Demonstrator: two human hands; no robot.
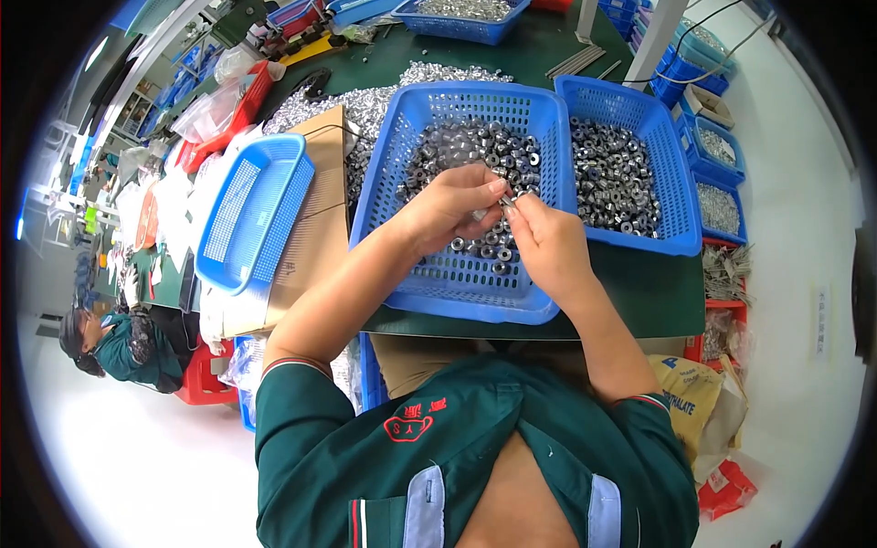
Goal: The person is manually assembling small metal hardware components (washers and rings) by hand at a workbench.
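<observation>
Over a blue perforated basket (429, 297), my left hand (452, 208) and my right hand (553, 245) meet at the fingertips. Both are closed in a pinch around a small metallic piece (508, 201), mostly hidden by the fingers, so its kind does not show. Beneath them, small round metal parts with centre holes (493, 142) lie heaped toward the far side of the basket. A second blue basket (678, 215), right beside the first, holds many similar ring-shaped parts (610, 173).
Shiny small metal pieces (356, 110) are piled behind the baskets on the green table (630, 283). A blue basket (251, 215) rests on cardboard (315, 247) at left. Filled bins (717, 146) line the right side. Another person (128, 342) sits far left.
</observation>
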